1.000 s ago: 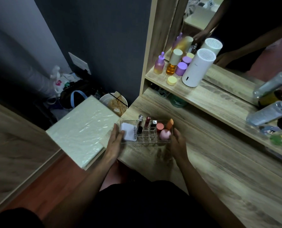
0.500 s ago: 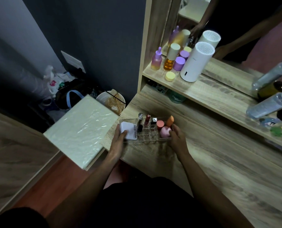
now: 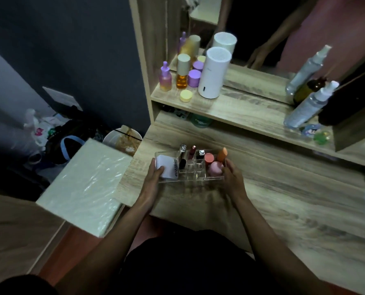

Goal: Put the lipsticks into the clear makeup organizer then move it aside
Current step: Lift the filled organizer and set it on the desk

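The clear makeup organizer (image 3: 195,175) sits near the left front corner of the wooden desk (image 3: 284,205). Several lipsticks stand upright in its middle slots: a silver-capped one (image 3: 182,150), a dark red one (image 3: 191,152), a square-capped one (image 3: 201,154) and a black one (image 3: 182,163). A white compact (image 3: 166,167) fills its left compartment; pink and orange sponges (image 3: 215,167) fill the right. My left hand (image 3: 152,177) grips the organizer's left end, thumb on the compact. My right hand (image 3: 232,177) grips its right end.
On the shelf above stand purple and amber bottles (image 3: 182,73), a white cylinder (image 3: 213,75) and spray bottles (image 3: 309,103) before a mirror. Left of the desk are a cream stool (image 3: 85,190) and a bin (image 3: 123,141) on the floor.
Both hands closed in from beside the organizer onto its two ends; the left thumb now rests on the compact. The organizer sits in about the same place on the desk.
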